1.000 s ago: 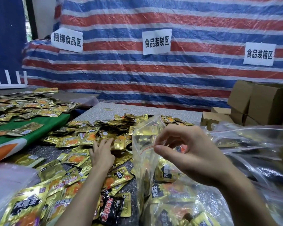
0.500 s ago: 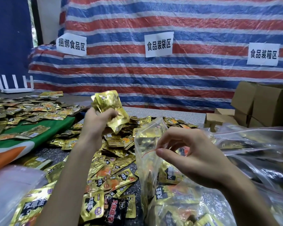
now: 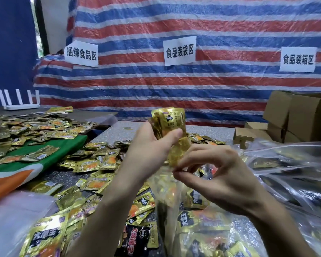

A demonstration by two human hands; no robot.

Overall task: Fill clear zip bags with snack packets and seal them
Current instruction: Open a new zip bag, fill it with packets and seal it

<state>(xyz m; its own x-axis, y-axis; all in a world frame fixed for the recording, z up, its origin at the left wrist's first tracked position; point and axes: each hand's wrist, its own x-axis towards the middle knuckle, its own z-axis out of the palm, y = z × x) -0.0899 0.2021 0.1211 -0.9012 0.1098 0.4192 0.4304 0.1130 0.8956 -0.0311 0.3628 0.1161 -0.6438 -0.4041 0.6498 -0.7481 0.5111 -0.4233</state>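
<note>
My left hand grips a small bunch of gold snack packets, their lower ends pointing down at the mouth of a clear zip bag. My right hand pinches the bag's rim between thumb and fingers, holding the bag upright. Gold packets show through the bag's wall. A heap of loose gold snack packets lies on the speckled table to the left of the bag.
Filled clear bags pile up at the right. Cardboard boxes stand at the back right. More packets cover a green cloth on the left. A white router sits far left. A striped tarp hangs behind.
My left hand picked packets off the heap, lifted them and carried them right to the bag's mouth. My right hand kept holding the bag's rim.
</note>
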